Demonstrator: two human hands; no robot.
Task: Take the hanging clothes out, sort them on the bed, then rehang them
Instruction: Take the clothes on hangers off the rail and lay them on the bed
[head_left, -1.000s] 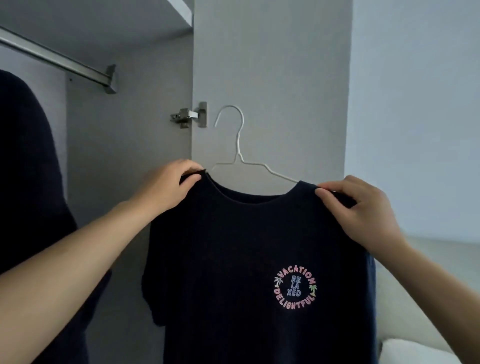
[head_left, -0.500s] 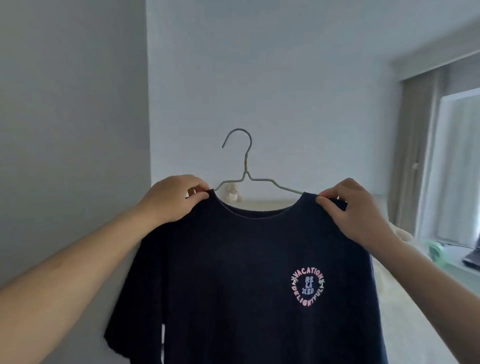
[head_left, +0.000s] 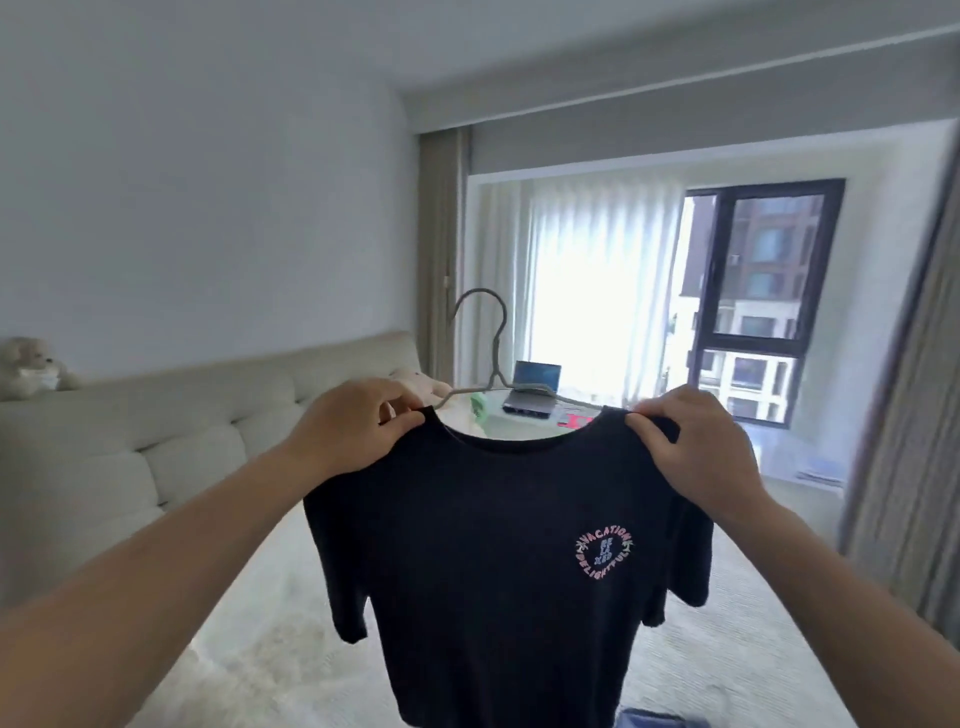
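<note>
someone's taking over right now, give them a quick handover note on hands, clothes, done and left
Left hand: pinching the left shoulder of the dark t-shirt.
Right hand: pinching the right shoulder.
The shirt is on its wire hanger, held up in the air over the bed.
Done: this shirt is out of the wardrobe.
Left: lay it on the bed, sort, then rehang.

The T-shirt (head_left: 493, 545) is matt dark navy cloth with a pink printed logo (head_left: 604, 545). Its hanger (head_left: 491, 358) is thin grey wire. The headboard (head_left: 156, 436) is padded, tufted beige fabric.
</note>
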